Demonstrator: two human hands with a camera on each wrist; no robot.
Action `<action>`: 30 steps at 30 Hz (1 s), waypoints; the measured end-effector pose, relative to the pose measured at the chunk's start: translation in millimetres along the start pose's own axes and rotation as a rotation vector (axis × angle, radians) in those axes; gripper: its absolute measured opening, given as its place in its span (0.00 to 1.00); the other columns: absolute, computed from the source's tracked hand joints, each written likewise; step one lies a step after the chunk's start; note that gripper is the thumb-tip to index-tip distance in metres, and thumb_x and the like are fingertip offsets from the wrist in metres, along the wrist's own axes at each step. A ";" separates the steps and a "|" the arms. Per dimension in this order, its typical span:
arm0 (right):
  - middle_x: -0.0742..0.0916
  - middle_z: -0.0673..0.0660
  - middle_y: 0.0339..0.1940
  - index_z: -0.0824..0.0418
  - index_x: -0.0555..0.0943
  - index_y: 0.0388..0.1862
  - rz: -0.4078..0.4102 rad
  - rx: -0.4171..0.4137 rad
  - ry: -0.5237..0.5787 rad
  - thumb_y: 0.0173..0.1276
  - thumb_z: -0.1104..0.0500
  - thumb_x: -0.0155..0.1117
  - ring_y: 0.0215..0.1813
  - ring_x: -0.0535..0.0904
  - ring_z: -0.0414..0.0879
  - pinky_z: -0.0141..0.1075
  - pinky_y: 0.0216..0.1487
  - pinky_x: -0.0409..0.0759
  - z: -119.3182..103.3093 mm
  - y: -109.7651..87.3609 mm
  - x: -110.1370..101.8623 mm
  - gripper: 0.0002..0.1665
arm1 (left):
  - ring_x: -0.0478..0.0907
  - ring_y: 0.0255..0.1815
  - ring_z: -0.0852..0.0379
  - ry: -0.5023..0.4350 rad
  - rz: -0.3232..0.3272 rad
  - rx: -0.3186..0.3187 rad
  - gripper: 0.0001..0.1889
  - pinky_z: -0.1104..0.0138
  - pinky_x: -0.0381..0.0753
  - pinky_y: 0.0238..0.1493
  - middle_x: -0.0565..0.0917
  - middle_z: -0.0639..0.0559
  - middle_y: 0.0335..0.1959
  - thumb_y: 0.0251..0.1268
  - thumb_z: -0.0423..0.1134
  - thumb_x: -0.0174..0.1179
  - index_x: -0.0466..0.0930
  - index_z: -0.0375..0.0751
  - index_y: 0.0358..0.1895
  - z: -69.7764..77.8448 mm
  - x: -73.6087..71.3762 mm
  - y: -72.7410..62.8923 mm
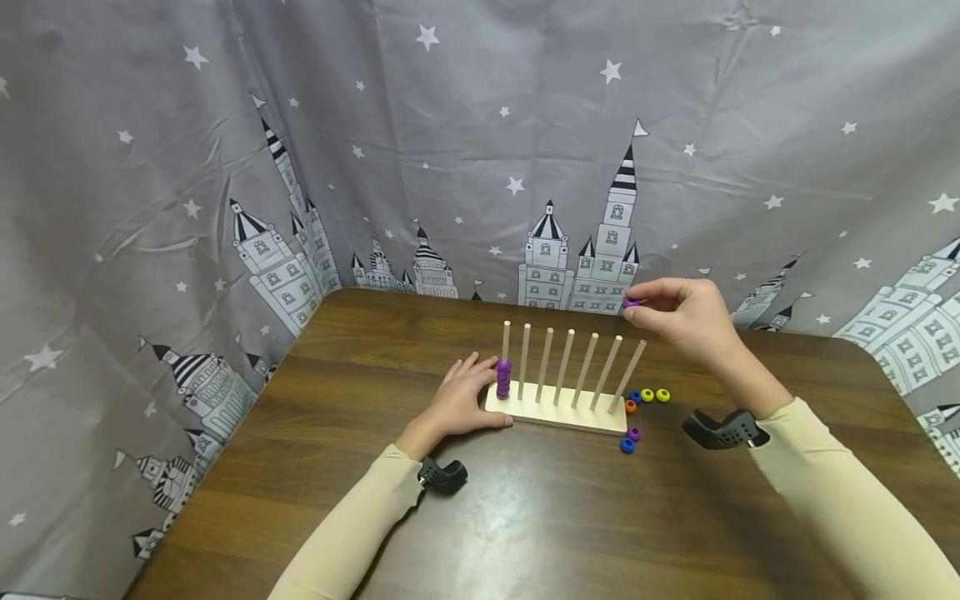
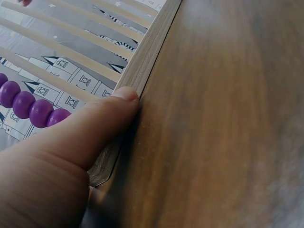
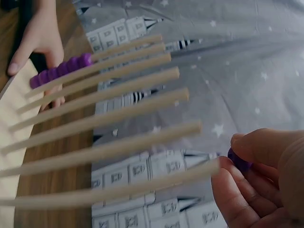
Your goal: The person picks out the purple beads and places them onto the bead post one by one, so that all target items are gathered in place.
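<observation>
A pale wooden base (image 1: 555, 412) carries a row of several upright pegs. Several purple beads (image 1: 504, 380) are stacked on its leftmost peg. My left hand (image 1: 463, 398) rests around the base's left end with fingers extended, and in the left wrist view its thumb (image 2: 102, 121) lies against the front edge. My right hand (image 1: 686, 321) is raised above and right of the rightmost peg, pinching a purple bead (image 1: 632, 303) between thumb and fingers. In the right wrist view that bead (image 3: 240, 161) shows partly behind the thumb, close to the tip of the nearest peg (image 3: 209, 169).
Loose beads lie by the base's right end: yellow (image 1: 647, 396), orange (image 1: 631, 407), purple (image 1: 634, 434) and blue (image 1: 627, 446) ones among them. Everything stands on a brown wooden table (image 1: 360, 358). A grey curtain (image 1: 465, 183) printed with castles and stars hangs behind.
</observation>
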State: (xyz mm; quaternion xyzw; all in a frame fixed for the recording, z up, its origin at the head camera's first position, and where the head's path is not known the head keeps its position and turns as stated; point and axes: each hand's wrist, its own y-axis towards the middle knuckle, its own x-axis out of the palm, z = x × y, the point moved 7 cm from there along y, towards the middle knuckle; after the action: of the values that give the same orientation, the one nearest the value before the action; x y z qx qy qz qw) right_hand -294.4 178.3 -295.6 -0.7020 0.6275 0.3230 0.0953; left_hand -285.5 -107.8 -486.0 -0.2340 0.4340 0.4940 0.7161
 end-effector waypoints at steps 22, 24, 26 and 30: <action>0.92 0.66 0.44 0.67 0.88 0.48 -0.177 -0.089 0.013 0.62 0.65 0.73 0.43 0.91 0.52 0.22 0.36 0.84 -65.2 33.4 79.5 0.15 | 0.52 0.84 0.36 0.010 -0.008 -0.002 0.39 0.41 0.42 0.84 0.66 0.44 0.79 0.48 0.61 0.75 0.79 0.46 0.64 -1.6 0.2 0.6; 0.92 0.66 0.44 0.68 0.88 0.48 -0.193 -0.105 0.025 0.62 0.66 0.73 0.45 0.91 0.56 0.23 0.36 0.86 -68.8 35.2 85.6 0.15 | 0.53 0.83 0.35 0.006 0.000 0.003 0.39 0.40 0.44 0.83 0.67 0.43 0.79 0.48 0.61 0.75 0.80 0.46 0.63 -1.6 0.3 0.7; 0.92 0.66 0.43 0.69 0.87 0.49 -0.205 -0.122 0.024 0.62 0.66 0.73 0.44 0.91 0.56 0.26 0.37 0.87 -71.7 36.2 91.2 0.16 | 0.53 0.83 0.35 0.005 0.002 0.004 0.39 0.39 0.44 0.83 0.67 0.43 0.79 0.48 0.61 0.75 0.80 0.46 0.63 -1.4 0.4 0.5; 0.92 0.65 0.43 0.68 0.87 0.49 -0.230 -0.147 0.005 0.62 0.65 0.73 0.44 0.91 0.55 0.30 0.41 0.89 -76.1 37.1 101.2 0.16 | 0.53 0.83 0.34 -0.001 0.011 0.012 0.39 0.39 0.45 0.83 0.68 0.42 0.78 0.47 0.61 0.75 0.80 0.46 0.63 0.0 -0.8 0.3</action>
State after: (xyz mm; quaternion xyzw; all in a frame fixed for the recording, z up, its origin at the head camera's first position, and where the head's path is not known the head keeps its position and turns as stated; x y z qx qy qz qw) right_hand -303.6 47.1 -284.7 -0.7751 0.5179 0.3534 0.0784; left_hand -285.9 -108.0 -485.4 -0.2270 0.4377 0.4956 0.7150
